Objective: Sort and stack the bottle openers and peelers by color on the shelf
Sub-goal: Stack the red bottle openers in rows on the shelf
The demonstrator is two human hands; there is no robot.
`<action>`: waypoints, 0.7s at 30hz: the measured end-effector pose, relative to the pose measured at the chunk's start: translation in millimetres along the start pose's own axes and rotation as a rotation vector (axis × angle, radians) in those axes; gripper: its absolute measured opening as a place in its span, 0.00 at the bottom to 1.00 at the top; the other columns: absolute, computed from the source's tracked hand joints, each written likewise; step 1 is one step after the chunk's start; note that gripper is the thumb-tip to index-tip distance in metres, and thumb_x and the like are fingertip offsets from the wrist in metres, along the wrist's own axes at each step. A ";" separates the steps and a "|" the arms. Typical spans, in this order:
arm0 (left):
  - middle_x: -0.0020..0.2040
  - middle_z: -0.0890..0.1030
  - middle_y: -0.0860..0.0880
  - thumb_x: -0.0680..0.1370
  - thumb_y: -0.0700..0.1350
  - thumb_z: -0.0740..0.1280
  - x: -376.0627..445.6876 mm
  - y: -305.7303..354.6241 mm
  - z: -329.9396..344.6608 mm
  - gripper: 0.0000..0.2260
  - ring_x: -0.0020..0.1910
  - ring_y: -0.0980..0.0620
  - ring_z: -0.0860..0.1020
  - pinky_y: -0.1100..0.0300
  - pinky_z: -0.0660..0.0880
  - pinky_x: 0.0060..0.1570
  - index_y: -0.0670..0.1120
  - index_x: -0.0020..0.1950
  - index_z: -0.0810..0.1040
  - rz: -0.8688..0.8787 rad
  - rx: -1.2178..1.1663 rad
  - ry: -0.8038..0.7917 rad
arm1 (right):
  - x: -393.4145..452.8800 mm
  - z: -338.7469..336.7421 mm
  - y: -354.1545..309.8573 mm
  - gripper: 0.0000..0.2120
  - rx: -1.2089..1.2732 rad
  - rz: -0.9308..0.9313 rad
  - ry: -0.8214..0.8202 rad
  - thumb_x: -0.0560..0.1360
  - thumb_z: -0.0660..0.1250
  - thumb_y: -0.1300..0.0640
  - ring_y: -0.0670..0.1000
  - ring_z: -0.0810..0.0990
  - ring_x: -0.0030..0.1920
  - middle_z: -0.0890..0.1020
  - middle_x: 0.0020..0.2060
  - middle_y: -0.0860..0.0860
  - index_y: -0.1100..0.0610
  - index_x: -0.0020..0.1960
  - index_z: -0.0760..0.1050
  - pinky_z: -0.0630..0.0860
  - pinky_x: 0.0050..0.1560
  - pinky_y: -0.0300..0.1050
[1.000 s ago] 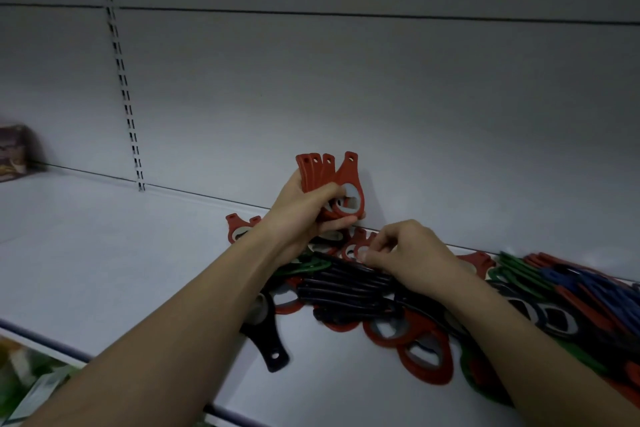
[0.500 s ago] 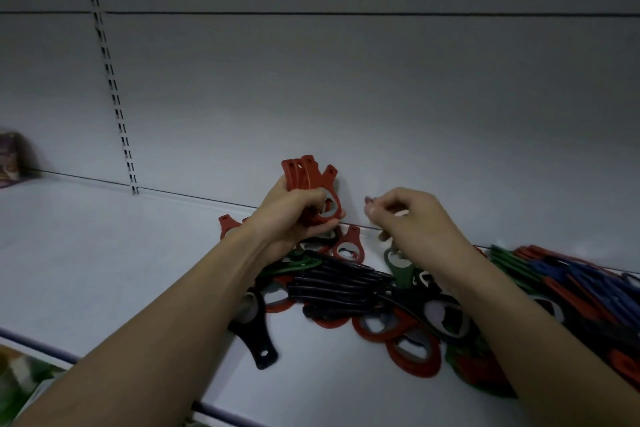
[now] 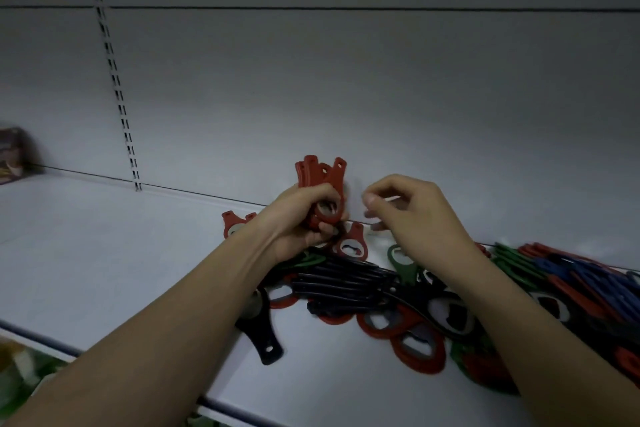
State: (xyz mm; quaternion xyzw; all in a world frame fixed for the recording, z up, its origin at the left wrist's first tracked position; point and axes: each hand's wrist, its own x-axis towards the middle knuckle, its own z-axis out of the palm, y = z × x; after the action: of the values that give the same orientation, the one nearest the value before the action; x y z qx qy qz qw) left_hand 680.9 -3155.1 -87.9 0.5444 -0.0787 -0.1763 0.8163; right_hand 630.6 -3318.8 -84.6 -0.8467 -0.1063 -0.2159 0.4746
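Note:
My left hand (image 3: pixel 298 218) grips a bundle of several red bottle openers (image 3: pixel 323 177), handles pointing up, near the shelf's back wall. To its right my right hand (image 3: pixel 415 215) hovers with fingers loosely curled and nothing visible in it. Below both hands lies a mixed pile on the white shelf (image 3: pixel 104 253): black peelers (image 3: pixel 346 282), a green opener (image 3: pixel 401 260), a red opener (image 3: pixel 353 246), a black opener (image 3: pixel 263 336) and red openers at the front (image 3: pixel 415 347). Another red opener (image 3: pixel 230 224) peeks out behind my left wrist.
A heap of blue, red and green pieces (image 3: pixel 571 274) stretches along the shelf to the right. A dark box (image 3: pixel 12 156) stands at the far left. A slotted upright (image 3: pixel 114 80) runs up the back wall. The shelf's front edge (image 3: pixel 34 340) is close below.
My right hand rose from the black peelers to beside the red bundle and has drawn slightly away. The bundle in my left hand gained a red opener.

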 end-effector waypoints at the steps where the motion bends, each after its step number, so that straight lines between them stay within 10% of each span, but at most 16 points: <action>1: 0.39 0.79 0.43 0.75 0.32 0.64 0.0 1.7 -1.3 0.08 0.33 0.50 0.79 0.66 0.68 0.21 0.42 0.51 0.76 0.029 0.005 0.043 | 0.9 -2.7 1.5 0.05 -0.021 0.039 0.020 0.78 0.67 0.58 0.45 0.84 0.39 0.84 0.41 0.46 0.52 0.45 0.81 0.80 0.42 0.41; 4: 0.38 0.79 0.45 0.72 0.26 0.65 -1.2 4.7 -3.9 0.14 0.37 0.50 0.79 0.62 0.72 0.28 0.41 0.52 0.78 0.096 0.029 0.075 | -0.1 1.1 6.7 0.06 -0.238 0.129 -0.058 0.78 0.66 0.59 0.46 0.83 0.34 0.83 0.40 0.47 0.53 0.44 0.80 0.76 0.34 0.35; 9: 0.42 0.79 0.46 0.72 0.29 0.70 -3.2 5.6 -3.5 0.13 0.40 0.50 0.78 0.57 0.75 0.40 0.43 0.52 0.77 0.101 0.082 -0.021 | 5.2 21.0 12.0 0.09 -0.440 0.272 -0.158 0.75 0.70 0.52 0.53 0.81 0.44 0.82 0.43 0.53 0.58 0.48 0.79 0.80 0.49 0.50; 15: 0.47 0.85 0.47 0.74 0.52 0.72 -6.0 8.6 1.9 0.15 0.41 0.50 0.84 0.61 0.78 0.31 0.44 0.55 0.80 0.087 0.049 0.012 | 11.1 26.1 15.5 0.22 -0.496 0.390 -0.234 0.73 0.75 0.51 0.56 0.78 0.57 0.78 0.58 0.55 0.59 0.62 0.75 0.73 0.55 0.43; 21: 0.50 0.86 0.46 0.74 0.57 0.70 -8.1 11.3 0.7 0.21 0.42 0.49 0.86 0.62 0.77 0.28 0.43 0.58 0.79 0.072 0.028 0.102 | 15.5 18.7 23.4 0.10 -0.407 0.410 -0.191 0.74 0.66 0.62 0.58 0.83 0.40 0.85 0.41 0.63 0.68 0.44 0.82 0.81 0.47 0.52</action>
State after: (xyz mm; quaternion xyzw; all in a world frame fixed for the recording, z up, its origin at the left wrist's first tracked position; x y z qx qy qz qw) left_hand 675.4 -3148.7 -76.7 0.5608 -0.0591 -0.1178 0.8174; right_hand 658.2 -3315.6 -103.6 -0.9446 0.0680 -0.0520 0.3169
